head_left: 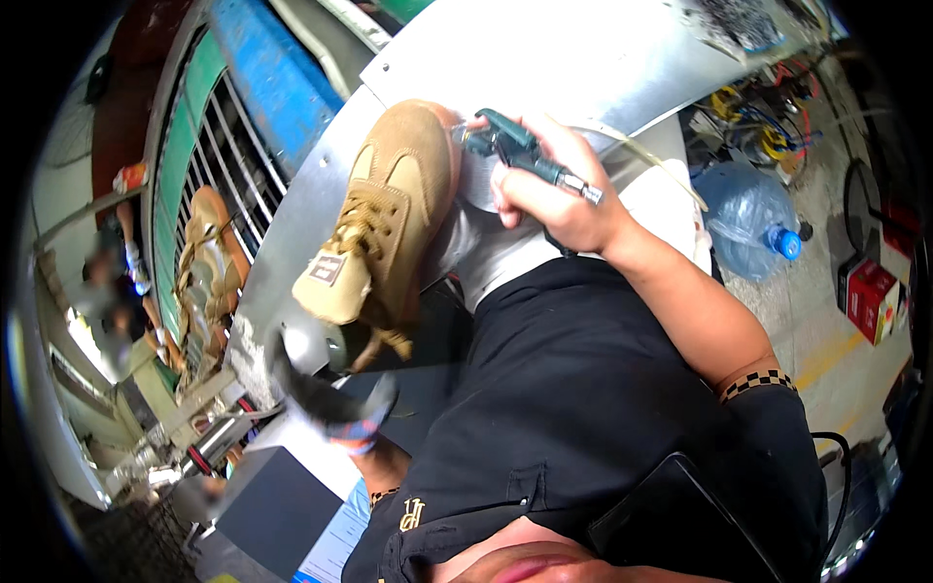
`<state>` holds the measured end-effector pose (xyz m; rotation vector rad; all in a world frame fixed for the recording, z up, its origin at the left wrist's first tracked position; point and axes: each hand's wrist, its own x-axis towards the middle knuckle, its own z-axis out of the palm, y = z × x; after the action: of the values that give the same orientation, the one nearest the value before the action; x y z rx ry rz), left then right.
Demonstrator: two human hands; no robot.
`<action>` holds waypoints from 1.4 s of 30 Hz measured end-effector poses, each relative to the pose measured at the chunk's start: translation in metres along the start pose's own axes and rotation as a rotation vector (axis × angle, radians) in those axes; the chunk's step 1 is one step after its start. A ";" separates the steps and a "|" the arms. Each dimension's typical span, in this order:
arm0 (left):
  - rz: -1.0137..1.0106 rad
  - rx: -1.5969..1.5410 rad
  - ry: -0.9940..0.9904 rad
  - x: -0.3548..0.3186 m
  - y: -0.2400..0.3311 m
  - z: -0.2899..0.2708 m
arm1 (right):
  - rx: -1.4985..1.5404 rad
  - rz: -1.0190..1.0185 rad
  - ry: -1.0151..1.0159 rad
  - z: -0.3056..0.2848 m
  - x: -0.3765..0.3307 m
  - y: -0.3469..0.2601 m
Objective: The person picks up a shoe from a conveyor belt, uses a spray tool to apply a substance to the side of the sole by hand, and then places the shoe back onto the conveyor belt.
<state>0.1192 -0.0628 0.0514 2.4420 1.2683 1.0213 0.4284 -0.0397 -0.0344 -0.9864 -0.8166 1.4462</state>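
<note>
A tan lace-up shoe (389, 199) lies with its toe away from me at the edge of the metal worktable (525, 58). Its laces are loose and the tongue sticks up. My right hand (559, 189) is wrapped round a dark green spray gun (513, 139) with a metal fitting at its rear. The gun's front end is close beside the sole at the toe; whether they touch, I cannot tell. My left hand (335, 413), in a black glove and blurred by motion, is below the shoe's heel end. Its thumb and fingers look apart, with nothing visible between them.
More tan shoes (209, 253) stand on a barred rack at the left, beside a blue panel (277, 78). On the floor at the right are a large clear bottle (748, 219), a red carton (870, 299) and tangled cables. A thin hose (661, 165) runs near my right wrist.
</note>
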 end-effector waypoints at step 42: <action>-0.003 -0.671 -0.484 0.423 -0.095 0.333 | 0.048 -0.283 0.316 -0.096 0.059 -0.026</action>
<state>0.4436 0.3681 -0.0346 1.9762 0.6328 0.6443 0.5271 0.0175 -0.0567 -0.9884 -0.6552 1.0315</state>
